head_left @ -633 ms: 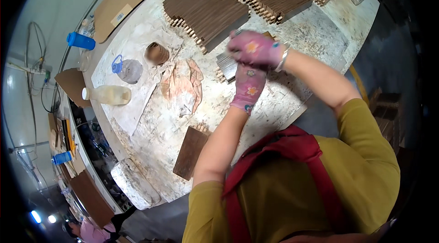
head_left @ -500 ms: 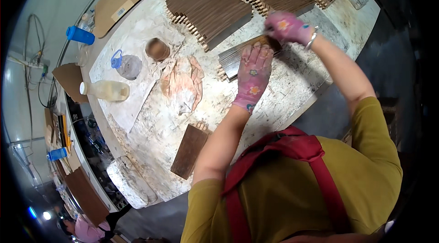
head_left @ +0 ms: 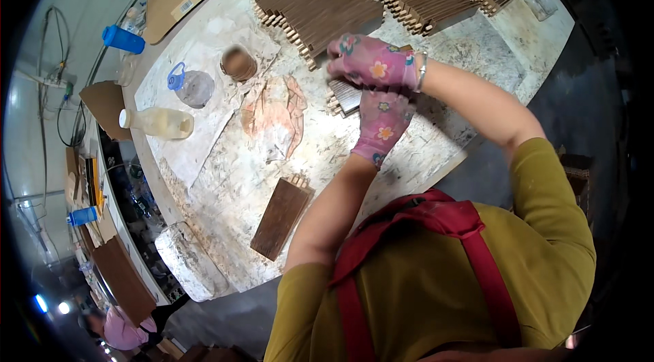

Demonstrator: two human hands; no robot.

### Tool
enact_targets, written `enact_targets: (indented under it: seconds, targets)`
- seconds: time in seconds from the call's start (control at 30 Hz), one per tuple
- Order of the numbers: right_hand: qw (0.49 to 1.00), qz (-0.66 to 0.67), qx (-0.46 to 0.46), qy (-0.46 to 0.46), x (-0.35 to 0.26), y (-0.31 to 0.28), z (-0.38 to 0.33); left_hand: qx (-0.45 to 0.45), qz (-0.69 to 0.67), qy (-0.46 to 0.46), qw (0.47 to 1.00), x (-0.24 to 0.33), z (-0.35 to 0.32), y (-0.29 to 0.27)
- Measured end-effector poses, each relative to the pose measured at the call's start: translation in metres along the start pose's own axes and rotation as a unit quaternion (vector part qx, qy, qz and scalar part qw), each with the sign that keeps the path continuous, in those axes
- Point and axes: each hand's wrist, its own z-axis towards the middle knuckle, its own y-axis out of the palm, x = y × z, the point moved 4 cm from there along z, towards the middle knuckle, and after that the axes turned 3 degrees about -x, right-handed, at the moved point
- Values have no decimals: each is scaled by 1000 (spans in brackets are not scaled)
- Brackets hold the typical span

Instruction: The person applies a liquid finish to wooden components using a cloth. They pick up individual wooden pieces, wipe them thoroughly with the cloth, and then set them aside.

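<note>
Both hands wear pink flowered gloves. My left hand (head_left: 385,120) rests with its back flat on a small row of dark brown wooden pieces (head_left: 348,99) with pale pegs at their ends. Its fingers are covered by my right hand (head_left: 373,64), which crosses above them with curled, slightly blurred fingers. Whatever the right hand grips is hidden. Just beyond lie larger packed rows of brown pegged pieces (head_left: 320,4). One separate brown wooden block (head_left: 278,217) with pegs lies beside my left forearm.
On the stained white table (head_left: 225,215) are a stained cloth (head_left: 276,117), a round brown container (head_left: 238,64), a clear jug with a blue lid (head_left: 197,89) and a plastic bottle of pale liquid (head_left: 158,123). A blue cup (head_left: 123,39) is at the far left. Another person (head_left: 122,328) appears at lower left.
My right hand has moved left from the right end of the small row and now covers my left fingers. The left hand stays nearly in place, its fingers stretched flat earlier.
</note>
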Motion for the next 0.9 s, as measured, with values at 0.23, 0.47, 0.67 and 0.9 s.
enact_targets:
  seconds: [0.23, 0.47, 0.67, 0.9]
  targets:
    - [825, 388, 313, 265, 44, 22, -62, 131, 70, -31, 988, -36, -25, -31]
    - [678, 471, 495, 271, 76, 5, -113, 185, 55, -3, 981, -47, -18, -35]
    - [740, 430, 464, 229, 52, -11, -121, 147, 77, -13, 986, -48, -12, -32]
    - [620, 621, 431, 209, 46, 6, -159, 69, -48, -211, 974, -83, -187, -188]
